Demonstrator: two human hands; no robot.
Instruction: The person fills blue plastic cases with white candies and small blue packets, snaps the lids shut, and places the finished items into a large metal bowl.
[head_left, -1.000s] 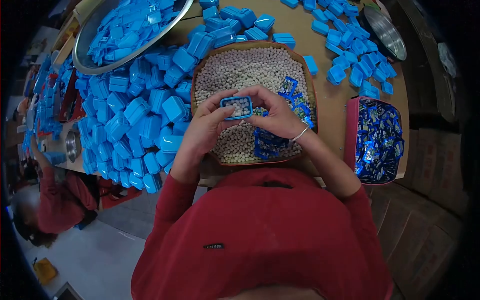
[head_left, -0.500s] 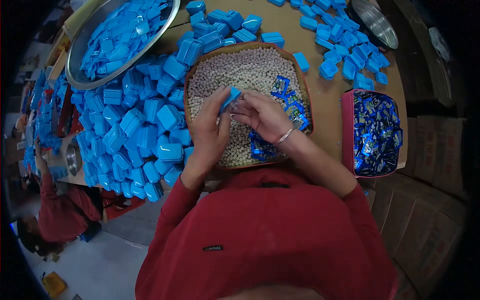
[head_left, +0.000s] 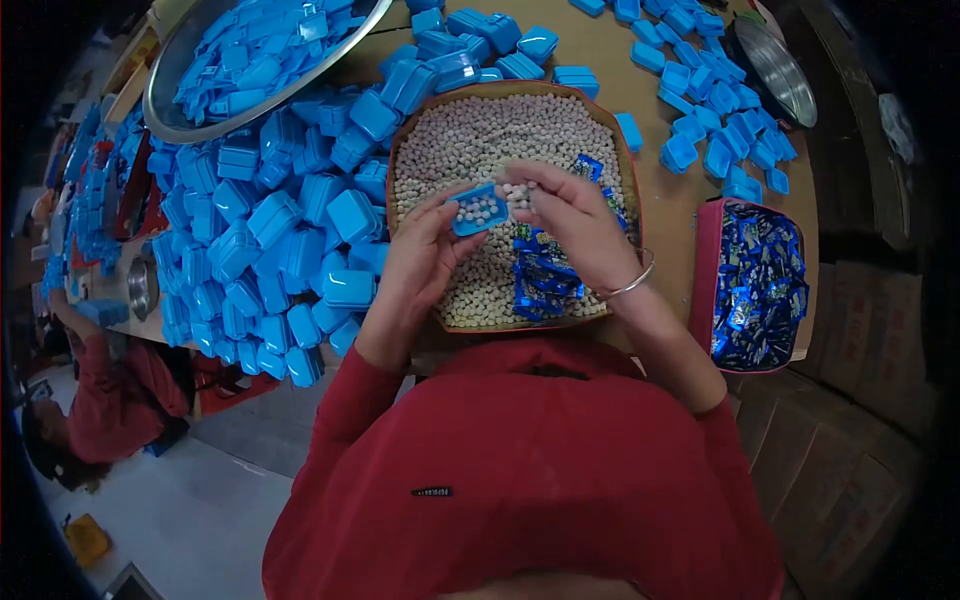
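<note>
My left hand is closed around a small blue plastic box, which has several pale round balls inside. Right beside the box's edge, my right hand pinches a cluster of the same pale balls in its fingertips. Both hands are over a shallow tray full of these balls. Blue printed packets lie on the balls, partly under my right hand.
Closed blue boxes are heaped to the left. A metal basin with blue pieces stands behind them. Open blue boxes lie far right near a metal bowl. A pink-edged container holds packets. A co-worker sits far left.
The blue box has turned so its open inside shows balls. My right hand has moved slightly right and up, with balls in its fingertips. The view has shifted a little.
</note>
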